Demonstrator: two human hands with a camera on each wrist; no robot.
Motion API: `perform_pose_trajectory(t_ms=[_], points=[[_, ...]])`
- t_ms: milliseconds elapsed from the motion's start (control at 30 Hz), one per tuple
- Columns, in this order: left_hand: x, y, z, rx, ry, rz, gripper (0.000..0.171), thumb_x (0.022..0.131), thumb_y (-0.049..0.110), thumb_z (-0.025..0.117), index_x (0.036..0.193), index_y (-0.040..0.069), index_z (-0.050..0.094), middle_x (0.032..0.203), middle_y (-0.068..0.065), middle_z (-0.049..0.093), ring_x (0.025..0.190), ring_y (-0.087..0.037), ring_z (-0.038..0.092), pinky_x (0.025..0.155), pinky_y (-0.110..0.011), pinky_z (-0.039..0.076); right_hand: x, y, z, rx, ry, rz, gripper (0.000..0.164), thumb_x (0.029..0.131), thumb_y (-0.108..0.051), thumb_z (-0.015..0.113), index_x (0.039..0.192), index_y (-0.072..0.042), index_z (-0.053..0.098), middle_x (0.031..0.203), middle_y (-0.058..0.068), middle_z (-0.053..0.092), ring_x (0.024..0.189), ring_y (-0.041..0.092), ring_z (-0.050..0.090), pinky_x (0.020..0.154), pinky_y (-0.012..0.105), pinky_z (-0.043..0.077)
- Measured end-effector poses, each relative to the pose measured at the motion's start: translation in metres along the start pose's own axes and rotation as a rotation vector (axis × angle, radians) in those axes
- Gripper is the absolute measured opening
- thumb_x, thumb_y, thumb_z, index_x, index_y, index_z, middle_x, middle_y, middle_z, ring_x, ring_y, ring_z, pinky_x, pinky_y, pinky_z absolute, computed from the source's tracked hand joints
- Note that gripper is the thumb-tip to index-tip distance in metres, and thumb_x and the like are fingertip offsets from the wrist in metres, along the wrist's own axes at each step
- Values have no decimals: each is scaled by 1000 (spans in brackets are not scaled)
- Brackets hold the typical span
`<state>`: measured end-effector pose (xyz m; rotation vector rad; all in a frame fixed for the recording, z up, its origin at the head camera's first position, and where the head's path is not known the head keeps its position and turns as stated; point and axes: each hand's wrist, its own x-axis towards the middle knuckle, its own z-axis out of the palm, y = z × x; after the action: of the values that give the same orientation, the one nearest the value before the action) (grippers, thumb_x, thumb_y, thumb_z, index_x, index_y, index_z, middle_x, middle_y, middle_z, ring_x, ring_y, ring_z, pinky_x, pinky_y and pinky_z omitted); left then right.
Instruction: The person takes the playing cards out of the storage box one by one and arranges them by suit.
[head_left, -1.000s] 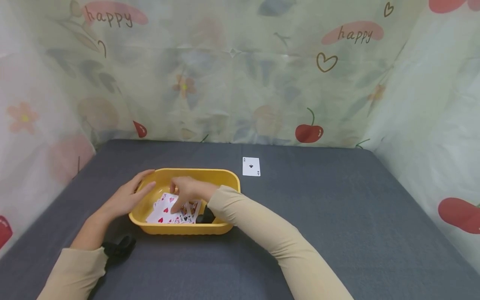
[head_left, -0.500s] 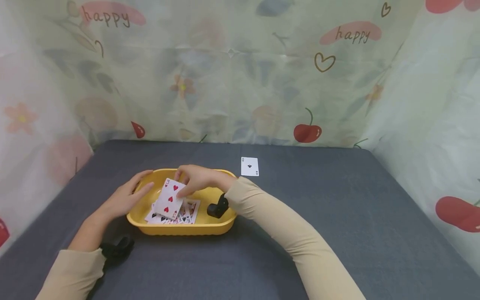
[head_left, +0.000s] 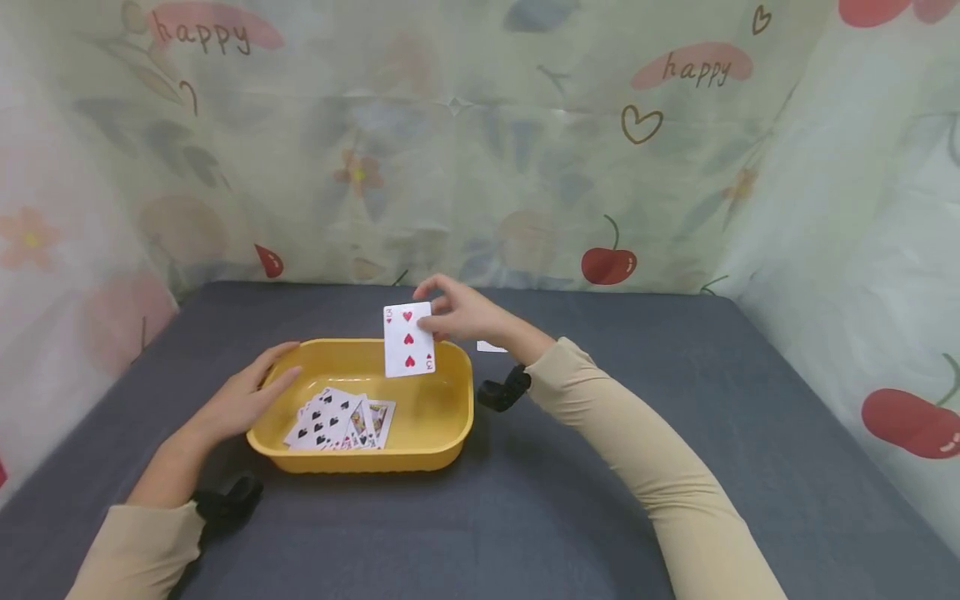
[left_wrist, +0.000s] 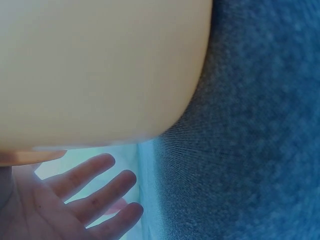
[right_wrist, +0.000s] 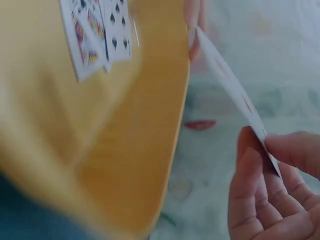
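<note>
My right hand [head_left: 474, 318] pinches a three of hearts playing card [head_left: 399, 354] above the back rim of a yellow plastic basin [head_left: 431, 408]. In the right wrist view, the thumb and fingers meet on one end of this card [right_wrist: 237, 95]. At the basin's left end, my left hand [head_left: 242, 402] rests against the rim. Its fingers look straight and spread in the left wrist view, beside the basin wall [left_wrist: 100, 75]. Inside the basin, overlapping playing cards [head_left: 322, 421] lie face up toward the front left, a seven of spades on top.
Beyond the basin, a white card [head_left: 491, 346] lies on the dark grey table [head_left: 637, 400], mostly hidden behind my right hand. Printed curtains [head_left: 457, 192] enclose the back and sides. A black wrist mount [head_left: 506, 389] hangs near the basin's right end.
My right hand has lifted the three of hearts off the pile and carried it up, back and right, uncovering the seven of spades. The left hand stays at the rim.
</note>
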<state>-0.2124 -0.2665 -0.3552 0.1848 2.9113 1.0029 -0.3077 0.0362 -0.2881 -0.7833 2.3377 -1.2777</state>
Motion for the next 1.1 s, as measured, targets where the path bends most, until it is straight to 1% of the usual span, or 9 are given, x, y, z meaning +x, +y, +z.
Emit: perform_pose_trajectory(t_ms=[133, 267, 367, 433, 567, 700, 833, 1000, 1100], points=[[-1, -1, -1, 0, 0, 5, 66, 98, 47, 36, 147, 5, 21, 147, -31, 27, 132, -50, 29, 102, -64, 26, -13, 13, -19, 39, 89, -11, 27, 91, -13, 59, 115, -8, 48, 84, 10, 64, 82, 32, 60, 65, 26, 46], [-1, -1, -1, -6, 1, 11, 66, 98, 47, 37, 147, 5, 21, 147, -31, 26, 132, -49, 28, 103, -64, 26, -25, 27, -34, 39, 167, 12, 17, 91, -17, 60, 105, -8, 55, 96, 12, 66, 83, 25, 62, 69, 28, 50], [-2, -1, -1, -10, -3, 11, 66, 98, 46, 37, 147, 5, 20, 147, -31, 26, 132, -50, 28, 103, -64, 26, -33, 38, -45, 32, 215, 43, 16, 91, -18, 60, 103, -8, 59, 100, 12, 65, 84, 22, 61, 79, 32, 53], [-2, -1, -1, -9, -5, 9, 66, 98, 46, 36, 147, 4, 20, 146, -32, 26, 132, -50, 28, 102, -64, 27, -37, 47, -52, 25, 250, 73, 17, 91, -19, 61, 104, -9, 59, 101, 12, 63, 84, 21, 60, 81, 32, 53], [-3, 0, -2, -6, -7, 5, 66, 98, 46, 36, 147, 4, 19, 146, -32, 26, 131, -50, 29, 102, -64, 28, -45, 65, -64, 8, 319, 143, 23, 91, -23, 60, 110, -10, 58, 106, 11, 61, 88, 21, 60, 78, 27, 53], [-3, 0, -2, -7, -13, 3, 67, 98, 47, 36, 147, 4, 19, 146, -31, 26, 131, -49, 31, 101, -63, 30, -52, 84, -76, 23, 383, 188, 27, 92, -20, 58, 116, -6, 56, 114, 15, 58, 93, 22, 58, 73, 24, 51], [-1, 0, -1, -6, -15, 0, 67, 98, 47, 36, 147, 5, 18, 147, -31, 26, 131, -48, 30, 101, -63, 29, -57, 103, -87, 32, 446, 239, 31, 93, -16, 55, 120, -3, 53, 121, 17, 54, 99, 23, 55, 73, 21, 49], [0, -1, 0, -5, -15, -3, 67, 98, 48, 35, 147, 5, 19, 147, -31, 25, 132, -49, 29, 102, -63, 28, -61, 122, -95, 41, 500, 303, 36, 93, -13, 52, 126, 1, 49, 129, 22, 50, 108, 28, 51, 82, 27, 46], [1, -1, 0, -8, -18, -4, 68, 98, 48, 35, 148, 5, 18, 147, -31, 25, 132, -49, 28, 102, -63, 28, -62, 132, -97, 30, 517, 358, 37, 93, -11, 50, 128, 0, 47, 132, 22, 47, 114, 28, 49, 88, 32, 45]])
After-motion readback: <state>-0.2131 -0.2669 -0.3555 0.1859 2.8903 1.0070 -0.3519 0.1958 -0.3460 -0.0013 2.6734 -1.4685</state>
